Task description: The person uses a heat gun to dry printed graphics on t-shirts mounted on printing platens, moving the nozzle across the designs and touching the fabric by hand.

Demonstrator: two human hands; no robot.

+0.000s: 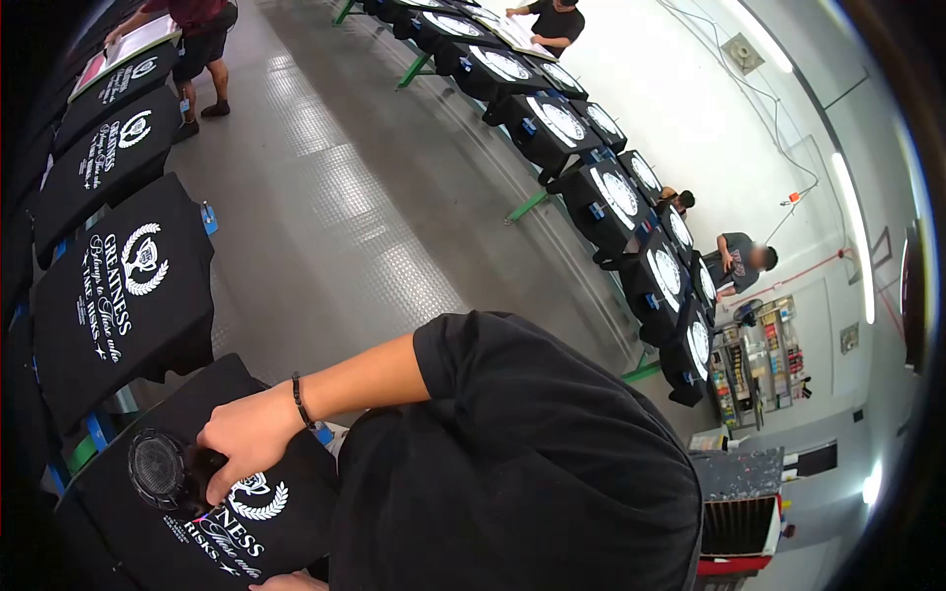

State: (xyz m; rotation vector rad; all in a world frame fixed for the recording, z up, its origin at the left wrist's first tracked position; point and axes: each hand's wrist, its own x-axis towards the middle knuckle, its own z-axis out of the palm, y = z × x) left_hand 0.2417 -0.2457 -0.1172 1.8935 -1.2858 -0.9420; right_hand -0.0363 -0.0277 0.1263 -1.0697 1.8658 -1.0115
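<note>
Round black device (158, 469) gripped in right hand (244, 438), toward shirt's (296, 458) far edge, left hand (291, 582) cut off by near edge, its grip unclear

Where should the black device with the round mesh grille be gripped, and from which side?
Probably best by the dark part beside the grille, from the wearer's side, where the right hand already holds the black device. The grille is broad, round and turned up toward the camera, so a grip there would likely cover the mesh. The hand hides the held part's exact shape.
</note>
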